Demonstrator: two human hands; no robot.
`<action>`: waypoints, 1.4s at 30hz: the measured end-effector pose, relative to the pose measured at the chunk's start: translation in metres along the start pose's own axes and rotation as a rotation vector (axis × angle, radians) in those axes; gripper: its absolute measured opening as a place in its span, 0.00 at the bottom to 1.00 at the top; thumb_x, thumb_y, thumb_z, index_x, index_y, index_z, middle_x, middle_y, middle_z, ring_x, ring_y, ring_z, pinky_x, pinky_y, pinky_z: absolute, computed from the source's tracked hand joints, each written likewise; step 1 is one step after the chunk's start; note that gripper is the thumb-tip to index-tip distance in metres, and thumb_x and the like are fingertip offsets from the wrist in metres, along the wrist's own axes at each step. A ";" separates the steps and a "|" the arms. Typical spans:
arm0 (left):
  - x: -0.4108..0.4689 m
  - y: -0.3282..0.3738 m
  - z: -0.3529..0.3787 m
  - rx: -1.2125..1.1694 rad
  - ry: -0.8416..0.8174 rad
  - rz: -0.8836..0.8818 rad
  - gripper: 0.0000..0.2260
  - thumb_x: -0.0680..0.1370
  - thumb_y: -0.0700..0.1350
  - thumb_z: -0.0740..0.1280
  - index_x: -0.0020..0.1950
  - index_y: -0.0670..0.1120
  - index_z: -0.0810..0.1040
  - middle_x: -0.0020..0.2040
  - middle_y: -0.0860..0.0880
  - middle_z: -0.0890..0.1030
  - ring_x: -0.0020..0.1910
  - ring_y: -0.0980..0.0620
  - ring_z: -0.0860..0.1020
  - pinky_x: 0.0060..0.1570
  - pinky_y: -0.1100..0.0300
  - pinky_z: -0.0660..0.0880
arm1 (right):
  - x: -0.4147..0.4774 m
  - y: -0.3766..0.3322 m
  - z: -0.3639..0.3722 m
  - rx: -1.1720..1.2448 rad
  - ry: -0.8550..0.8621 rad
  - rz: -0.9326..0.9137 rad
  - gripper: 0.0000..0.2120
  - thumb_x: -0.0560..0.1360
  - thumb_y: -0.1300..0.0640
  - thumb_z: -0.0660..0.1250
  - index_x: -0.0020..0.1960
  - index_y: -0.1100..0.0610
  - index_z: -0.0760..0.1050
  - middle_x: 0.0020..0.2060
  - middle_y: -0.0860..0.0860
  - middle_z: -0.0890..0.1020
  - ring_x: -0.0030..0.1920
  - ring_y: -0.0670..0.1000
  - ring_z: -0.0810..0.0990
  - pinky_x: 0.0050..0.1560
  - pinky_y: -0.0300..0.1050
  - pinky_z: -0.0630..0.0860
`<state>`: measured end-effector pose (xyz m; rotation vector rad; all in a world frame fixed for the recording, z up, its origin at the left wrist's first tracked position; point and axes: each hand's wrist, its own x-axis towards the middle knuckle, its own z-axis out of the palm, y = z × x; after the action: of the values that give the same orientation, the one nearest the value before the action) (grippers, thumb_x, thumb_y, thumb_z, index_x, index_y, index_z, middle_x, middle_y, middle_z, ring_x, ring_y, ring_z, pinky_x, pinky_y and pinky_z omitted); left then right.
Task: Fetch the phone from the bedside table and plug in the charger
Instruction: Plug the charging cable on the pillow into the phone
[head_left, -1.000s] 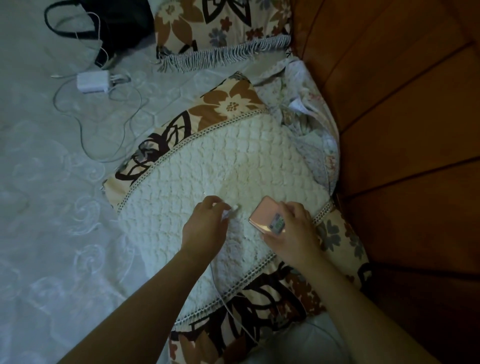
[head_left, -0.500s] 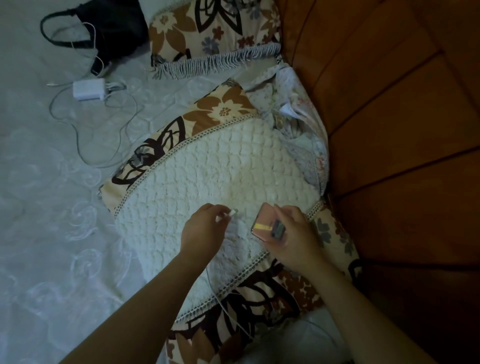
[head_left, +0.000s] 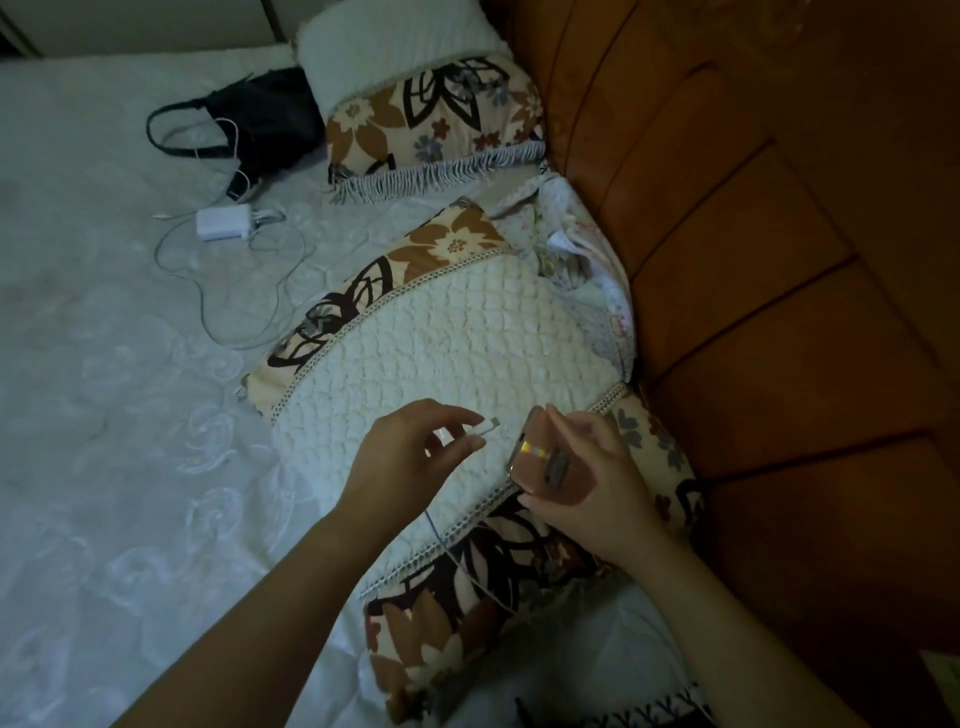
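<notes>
A pink phone (head_left: 537, 457) is gripped in my right hand (head_left: 597, 483), back side up, tilted above a white quilted pillow (head_left: 441, 343). Pinched between the fingers of my left hand (head_left: 405, 457) is the white charger plug (head_left: 480, 427), its tip aimed at the phone's near end with a small gap left between them. The thin cable (head_left: 457, 561) drops from my left hand down across the pillow's floral border toward me.
A white power adapter (head_left: 223, 222) with a looped cable lies on the white bedsheet (head_left: 104, 415) at the upper left, beside a black bag (head_left: 260, 119). A second floral pillow (head_left: 431, 124) sits behind. An orange padded headboard (head_left: 779, 260) fills the right side.
The view has tilted up, so more of the bed's far end shows. My left hand has raised the plug and brought it closer to the phone, which has tilted more upright.
</notes>
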<state>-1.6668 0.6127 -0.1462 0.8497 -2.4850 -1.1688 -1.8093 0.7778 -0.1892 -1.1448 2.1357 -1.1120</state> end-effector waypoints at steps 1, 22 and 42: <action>-0.005 0.004 -0.003 0.001 -0.018 0.016 0.07 0.70 0.52 0.71 0.48 0.57 0.80 0.40 0.58 0.80 0.34 0.59 0.78 0.37 0.58 0.77 | -0.006 -0.005 -0.002 -0.008 -0.010 -0.007 0.43 0.62 0.51 0.77 0.69 0.39 0.57 0.59 0.35 0.62 0.60 0.37 0.64 0.55 0.22 0.61; -0.043 0.033 -0.010 0.184 -0.228 0.240 0.07 0.72 0.56 0.66 0.48 0.60 0.81 0.40 0.59 0.78 0.34 0.62 0.74 0.34 0.59 0.75 | -0.069 -0.035 -0.016 -0.198 -0.006 -0.045 0.44 0.61 0.48 0.76 0.72 0.43 0.60 0.57 0.43 0.63 0.60 0.40 0.61 0.56 0.20 0.55; -0.051 0.017 -0.019 0.189 -0.251 0.175 0.04 0.71 0.52 0.70 0.44 0.61 0.82 0.38 0.59 0.78 0.34 0.63 0.73 0.35 0.54 0.76 | -0.071 -0.041 -0.002 -0.221 -0.219 0.011 0.45 0.64 0.39 0.71 0.71 0.35 0.46 0.55 0.34 0.56 0.61 0.42 0.59 0.58 0.26 0.56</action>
<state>-1.6247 0.6407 -0.1205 0.5417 -2.8428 -1.0509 -1.7532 0.8254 -0.1517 -1.2860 2.1264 -0.7206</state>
